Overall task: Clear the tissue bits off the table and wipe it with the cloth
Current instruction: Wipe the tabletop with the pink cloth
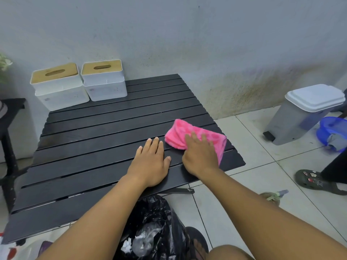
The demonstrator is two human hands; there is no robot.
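Fingers (195,137) of the right hand (200,156) laid flat and a little spread on the pink cloth (180,130), pressing it down, most likely to make it rub the wood. Fingers of the left hand (150,162) straight and close together, thumb out, flat on the bare slats just beside the cloth, holding nothing. Probably there to keep the light table from sliding.

Biggest first: black slatted table (112,117), with no tissue bits to be seen on top. Seems cleared and ready for wiping.

Next, grey pedal bin (300,117) on the floor, well off the right edge, lid down.

Then two white tissue boxes (58,91) (104,83) at the far left corner, set back against the wall, likely to leave room for the cloth.

Then black bag (155,218), open under the near edge. Handy there for sweeping scraps straight off the edge.

Then the cloth, folded over, near the right edge, closer to the near right corner than the far one.

Smallest: white tissue bits (127,244) down inside the bag, not on the table.

Plenty of slats toward the left edge left to rub, at a guess. Cannot tell wet from dry.
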